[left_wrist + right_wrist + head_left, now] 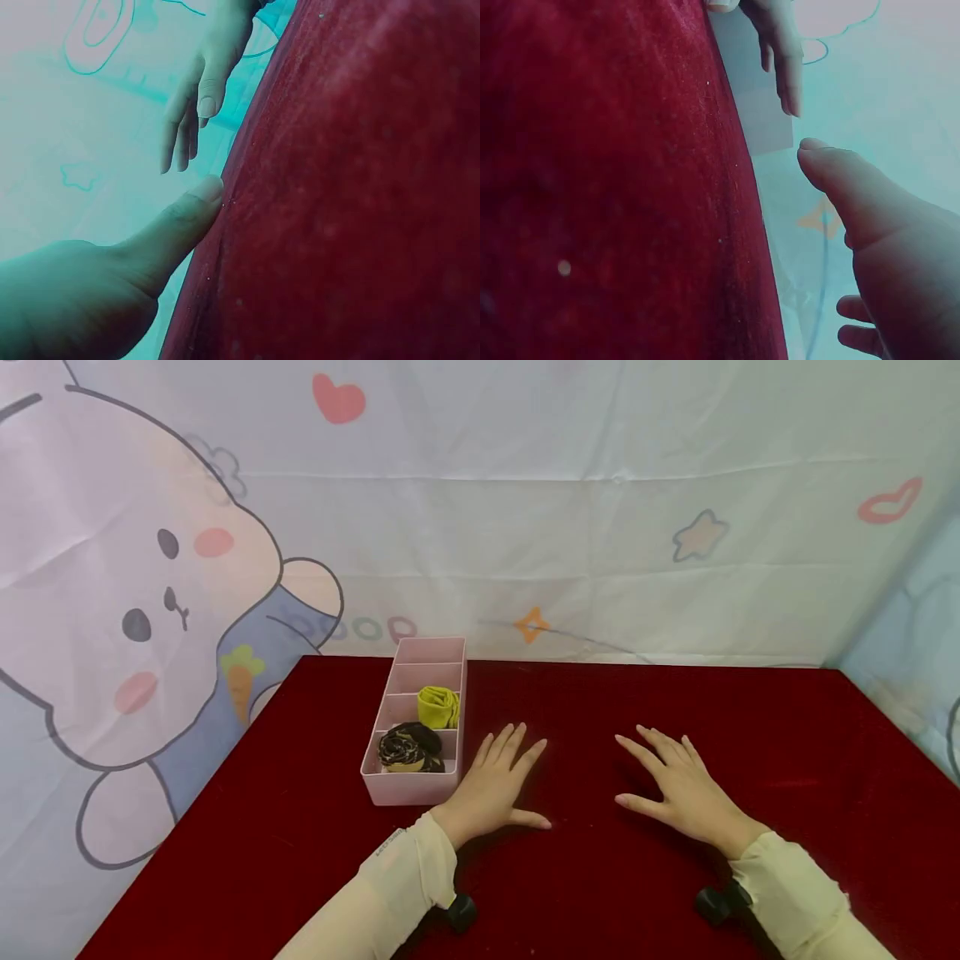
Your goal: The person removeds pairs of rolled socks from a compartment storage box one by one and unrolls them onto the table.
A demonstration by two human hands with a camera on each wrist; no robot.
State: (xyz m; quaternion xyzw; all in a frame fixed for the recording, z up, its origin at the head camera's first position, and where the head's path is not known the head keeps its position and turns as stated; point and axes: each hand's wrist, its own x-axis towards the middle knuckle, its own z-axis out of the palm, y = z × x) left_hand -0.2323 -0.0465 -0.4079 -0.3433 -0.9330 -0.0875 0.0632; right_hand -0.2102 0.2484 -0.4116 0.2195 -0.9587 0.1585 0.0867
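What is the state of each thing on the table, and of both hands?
Left hand: open, fingers spread, holding nothing
Right hand: open, fingers spread, holding nothing
Pink box: upright, open-topped, partly filled
Yellow-green cloth: rolled up, in the box
Dark patterned cloth: rolled up, in the box

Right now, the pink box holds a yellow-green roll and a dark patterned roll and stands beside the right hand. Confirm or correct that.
In the head view, the pink box stands beside the left hand, not the right hand. The rest holds.
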